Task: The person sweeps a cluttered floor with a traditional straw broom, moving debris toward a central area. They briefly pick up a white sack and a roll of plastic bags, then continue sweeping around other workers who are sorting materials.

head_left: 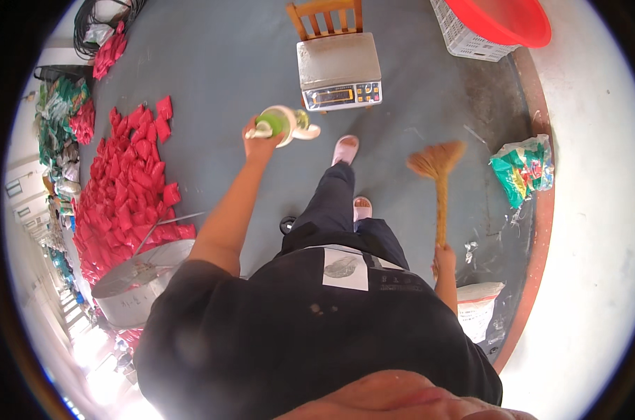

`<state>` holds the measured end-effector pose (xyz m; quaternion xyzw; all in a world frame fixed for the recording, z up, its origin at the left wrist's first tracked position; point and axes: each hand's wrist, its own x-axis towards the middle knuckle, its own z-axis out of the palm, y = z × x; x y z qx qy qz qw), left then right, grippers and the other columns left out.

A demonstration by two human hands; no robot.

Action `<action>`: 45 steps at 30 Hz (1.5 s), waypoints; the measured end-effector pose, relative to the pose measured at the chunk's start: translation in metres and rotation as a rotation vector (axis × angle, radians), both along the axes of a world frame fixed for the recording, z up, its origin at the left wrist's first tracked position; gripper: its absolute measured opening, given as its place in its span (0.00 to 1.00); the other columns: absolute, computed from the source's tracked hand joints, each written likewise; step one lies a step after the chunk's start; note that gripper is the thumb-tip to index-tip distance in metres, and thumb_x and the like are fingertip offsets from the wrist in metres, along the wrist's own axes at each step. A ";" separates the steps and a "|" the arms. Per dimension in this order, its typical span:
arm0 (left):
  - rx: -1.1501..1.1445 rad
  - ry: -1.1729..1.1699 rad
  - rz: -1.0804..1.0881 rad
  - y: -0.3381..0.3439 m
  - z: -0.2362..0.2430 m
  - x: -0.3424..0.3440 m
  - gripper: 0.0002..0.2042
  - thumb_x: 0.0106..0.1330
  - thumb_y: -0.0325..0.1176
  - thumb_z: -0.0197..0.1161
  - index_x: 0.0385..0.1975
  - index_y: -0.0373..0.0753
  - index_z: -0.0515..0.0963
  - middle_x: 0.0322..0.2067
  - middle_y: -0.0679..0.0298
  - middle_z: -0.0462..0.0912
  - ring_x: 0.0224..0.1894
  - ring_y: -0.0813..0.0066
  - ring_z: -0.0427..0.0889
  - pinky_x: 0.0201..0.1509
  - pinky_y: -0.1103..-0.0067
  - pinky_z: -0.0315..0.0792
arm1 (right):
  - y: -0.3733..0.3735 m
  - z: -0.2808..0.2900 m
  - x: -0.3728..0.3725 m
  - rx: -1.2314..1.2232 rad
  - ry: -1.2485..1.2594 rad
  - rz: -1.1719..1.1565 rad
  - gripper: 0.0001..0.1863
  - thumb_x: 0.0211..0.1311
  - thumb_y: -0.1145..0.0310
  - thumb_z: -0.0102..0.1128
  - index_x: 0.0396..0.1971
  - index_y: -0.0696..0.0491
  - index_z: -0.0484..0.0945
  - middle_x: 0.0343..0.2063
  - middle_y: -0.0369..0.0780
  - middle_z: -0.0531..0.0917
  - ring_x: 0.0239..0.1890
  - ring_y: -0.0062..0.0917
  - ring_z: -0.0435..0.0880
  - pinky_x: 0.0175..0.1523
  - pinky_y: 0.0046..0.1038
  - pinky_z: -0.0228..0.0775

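My left hand (260, 145), stretched out ahead to the left, is closed round a rounded white-and-green container (274, 122) with a clear part and a white handle-like piece; I cannot make out its exact kind. In my right hand (445, 260) is the handle of a straw broom (438, 162), its bristles pointing away from me above the floor. Ahead of my feet, a digital scale (339, 61) with a metal plate rests on a wooden chair (329, 19). The container is just left of the scale.
Red packets (125, 189) lie heaped on the left, beside a large round metal tub (139, 283). On the right are a green plastic bag (521, 170), a white sack (477, 308) and scraps by the wall. A red basin (503, 17) sits on a white crate (468, 35) far right.
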<state>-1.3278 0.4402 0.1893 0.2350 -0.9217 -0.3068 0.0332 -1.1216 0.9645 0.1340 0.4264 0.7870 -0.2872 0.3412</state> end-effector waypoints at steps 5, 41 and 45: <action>0.105 0.029 -0.034 0.006 -0.051 -0.150 0.39 0.31 0.39 0.72 0.48 0.39 0.60 0.45 0.55 0.62 0.45 0.61 0.67 0.48 0.72 0.66 | -0.060 -0.032 -0.161 0.030 -0.006 0.312 0.15 0.52 0.59 0.46 0.36 0.52 0.70 0.14 0.39 0.71 0.13 0.26 0.72 0.16 0.27 0.65; -0.133 -0.138 -0.116 0.061 -0.092 -0.319 0.49 0.34 0.42 0.71 0.55 0.29 0.48 0.56 0.49 0.49 0.57 0.60 0.54 0.58 0.71 0.54 | 0.087 -0.133 -0.590 -0.022 0.060 0.328 0.21 0.50 0.51 0.46 0.39 0.51 0.72 0.37 0.44 0.76 0.43 0.37 0.73 0.45 0.35 0.63; -0.138 -0.128 -0.103 0.054 -0.083 -0.277 0.49 0.34 0.47 0.70 0.55 0.30 0.50 0.56 0.50 0.50 0.57 0.59 0.54 0.59 0.72 0.53 | 0.176 -0.125 -0.458 -0.142 -0.048 -0.217 0.17 0.51 0.53 0.48 0.32 0.52 0.70 0.16 0.40 0.70 0.15 0.25 0.69 0.18 0.29 0.64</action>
